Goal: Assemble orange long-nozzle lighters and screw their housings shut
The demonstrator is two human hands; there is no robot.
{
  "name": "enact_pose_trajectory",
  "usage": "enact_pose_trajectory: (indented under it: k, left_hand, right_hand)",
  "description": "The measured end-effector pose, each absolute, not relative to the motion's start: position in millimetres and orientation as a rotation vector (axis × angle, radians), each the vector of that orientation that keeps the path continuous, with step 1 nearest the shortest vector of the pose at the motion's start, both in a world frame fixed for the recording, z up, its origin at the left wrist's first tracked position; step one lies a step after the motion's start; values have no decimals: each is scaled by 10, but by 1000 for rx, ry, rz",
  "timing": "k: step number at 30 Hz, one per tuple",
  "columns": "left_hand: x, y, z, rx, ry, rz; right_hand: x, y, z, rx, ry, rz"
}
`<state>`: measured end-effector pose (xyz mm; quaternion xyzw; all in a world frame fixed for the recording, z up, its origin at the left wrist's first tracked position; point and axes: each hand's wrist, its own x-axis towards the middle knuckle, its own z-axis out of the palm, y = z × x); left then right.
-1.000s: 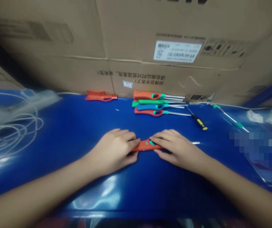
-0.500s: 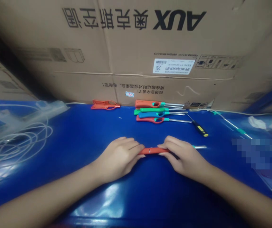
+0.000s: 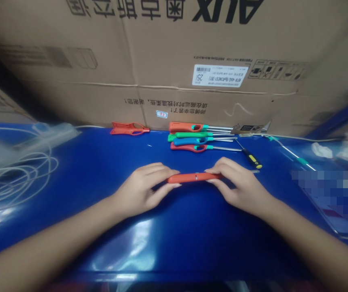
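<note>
An orange-red gas lighter (image 3: 189,177) is held edge-on above the blue table, its metal tip partly showing past my right hand. My left hand (image 3: 145,187) pinches its handle end between thumb and fingers. On the other end, my right hand (image 3: 237,180) is closed with thumb below and fingers on top, hiding the trigger part. Beyond the hands lies a row of similar lighters: orange ones (image 3: 184,127), a green one (image 3: 190,135), a blue one (image 3: 189,141) and a red one (image 3: 186,147). A screwdriver (image 3: 251,158) with a black and yellow handle lies right of them.
Orange-red casing pieces (image 3: 128,129) lie at the back left. A large cardboard box (image 3: 149,69) walls off the rear. Coiled white cable (image 3: 18,174) sits on the left. To the right are a loose metal lighter tube (image 3: 292,153) and crumpled white material (image 3: 321,150).
My left hand's fingers have loosened and slid toward the handle's end, so more of the lighter shows. The view has tilted down slightly. My right hand keeps its hold.
</note>
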<state>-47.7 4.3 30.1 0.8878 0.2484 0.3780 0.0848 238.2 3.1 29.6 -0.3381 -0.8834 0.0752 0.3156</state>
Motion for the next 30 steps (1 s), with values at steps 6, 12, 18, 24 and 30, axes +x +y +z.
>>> enact_pose_trajectory:
  k: [6,12,18,24,30]
  left_hand:
    - [-459,-42,371,2623,771,1160]
    - [-304,-45,324,1565,1126,924]
    - [-249,-57,234,1441,980,801]
    - [-368,-87,228,2405,853,830]
    - [-343,-139,231,2515,781,827]
  right_hand:
    - [2381,-13,342,-938,-2357,121]
    - [2348,-21,370,-916,-2484,-53]
    - [2328,-15,337,-936,-2534,77]
    - [2282,-49,327,-871,-2591,299]
    - [2248,-90,254,-796,-2487,307]
